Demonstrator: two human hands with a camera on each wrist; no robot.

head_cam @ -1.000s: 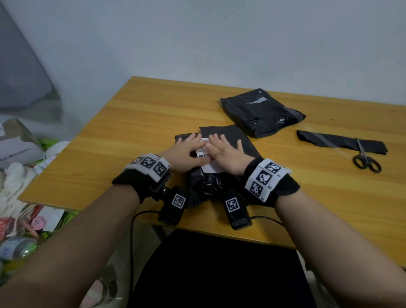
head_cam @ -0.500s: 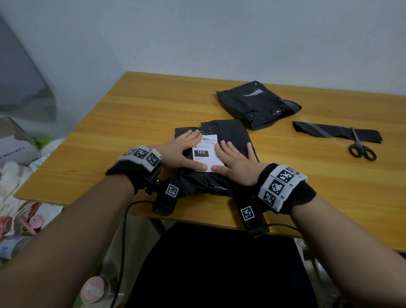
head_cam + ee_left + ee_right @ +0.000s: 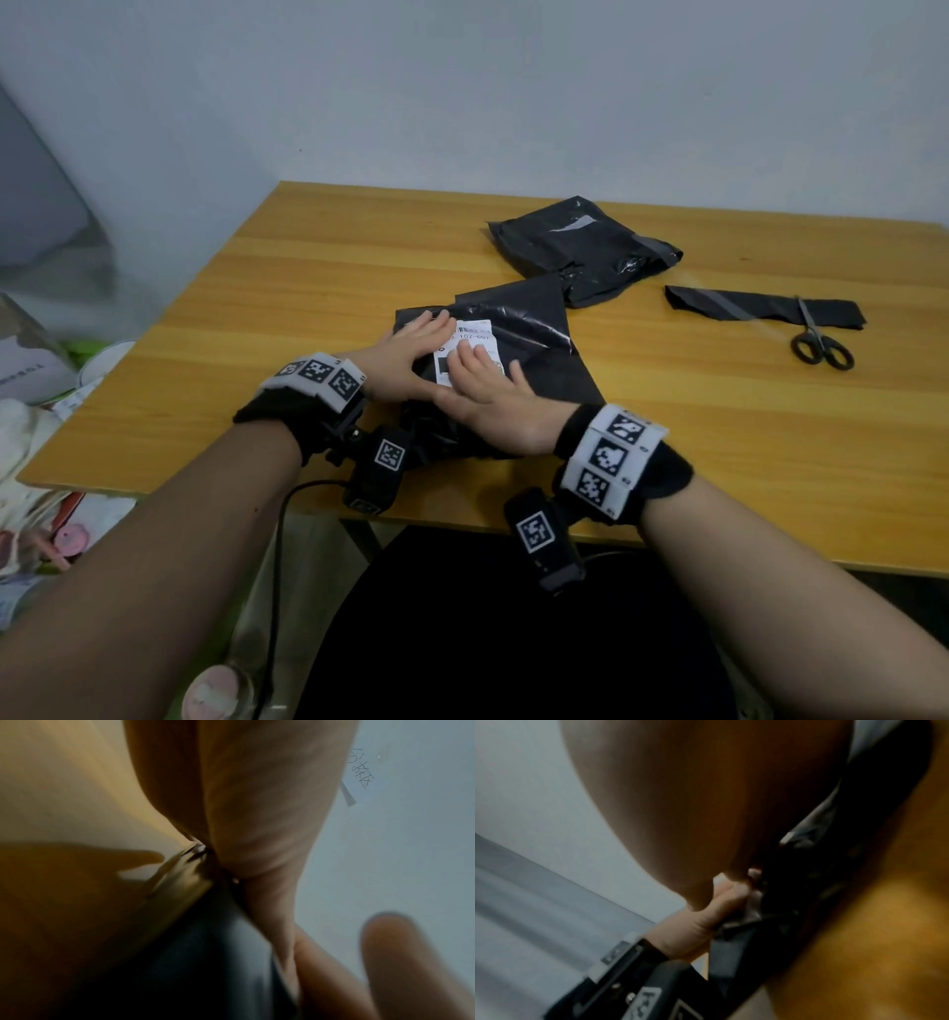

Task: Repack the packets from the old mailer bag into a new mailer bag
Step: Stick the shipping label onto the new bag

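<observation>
Left hand and right hand spread flat, pressing white label onto black mailer bag near surface front edge.

A: The head view is soft and evenly lit; the yellow wooden bench looks sharp, with glare streaks on the crumpled black plastic mailer bag.

B: And its edges bow from the wide lens. The 2 wrist views are dim, smeared with blur, and the close hands are out of focus.
</observation>
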